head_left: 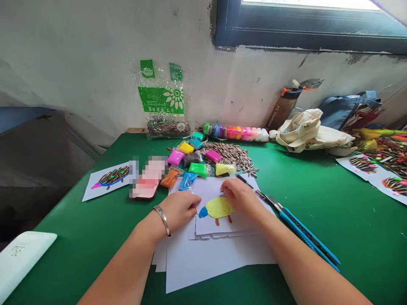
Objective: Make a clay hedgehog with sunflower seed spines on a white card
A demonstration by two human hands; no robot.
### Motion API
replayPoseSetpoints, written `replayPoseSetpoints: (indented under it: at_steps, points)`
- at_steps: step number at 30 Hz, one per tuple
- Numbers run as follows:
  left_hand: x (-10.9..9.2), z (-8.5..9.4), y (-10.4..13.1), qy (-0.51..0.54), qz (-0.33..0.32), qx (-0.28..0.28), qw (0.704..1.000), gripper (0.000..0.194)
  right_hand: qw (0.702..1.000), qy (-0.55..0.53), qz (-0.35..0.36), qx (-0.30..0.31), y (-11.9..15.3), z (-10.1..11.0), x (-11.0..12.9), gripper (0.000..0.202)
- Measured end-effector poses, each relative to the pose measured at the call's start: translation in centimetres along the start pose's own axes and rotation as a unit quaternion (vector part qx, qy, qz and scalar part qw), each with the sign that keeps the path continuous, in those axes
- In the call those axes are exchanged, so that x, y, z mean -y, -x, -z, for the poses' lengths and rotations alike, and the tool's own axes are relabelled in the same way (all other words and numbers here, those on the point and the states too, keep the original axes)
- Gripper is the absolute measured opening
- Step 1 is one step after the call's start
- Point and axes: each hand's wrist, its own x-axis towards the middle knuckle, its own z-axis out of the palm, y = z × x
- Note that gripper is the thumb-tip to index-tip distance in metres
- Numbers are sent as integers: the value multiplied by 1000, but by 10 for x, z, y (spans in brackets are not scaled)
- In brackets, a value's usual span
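A small sheet of white paper (206, 226) lies on larger white sheets (206, 267). On it is a flat clay animal (219, 207) with a yellow body, blue head and two brown legs. My left hand (181, 207), a silver bangle at its wrist, rests at the sheet's left edge beside the blue head. Its fingers are curled together; what they hold, if anything, is hidden. Above the yellow body's right end, my right hand (240, 195) is closed in a pinch. A dark sliver, apparently a sunflower seed, shows at its fingertips.
Behind the paper lie coloured clay packets (197, 169) and a pile of sunflower seeds (237, 154). A blue utility knife (308, 235) lies right of my right hand. Finished seed picture (111, 180) and blurred phone (149, 178) are left; a bottle (282, 108) and cloth bag (305, 129) stand back right.
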Motion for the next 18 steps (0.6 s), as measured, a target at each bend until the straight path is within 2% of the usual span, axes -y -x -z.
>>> replayPoseSetpoints:
  at_steps: [9,14,18]
  points:
    - [2,-3,-2,-6,-4,-26,1000,22,996,80,-16,18,3,2,-4,17]
    - [5,2,-2,42,35,-105,993,28,997,56,-49,9,1,2,-8,19]
    - [2,4,-1,38,35,-140,989,28,999,38,-33,-8,0,2,-10,19]
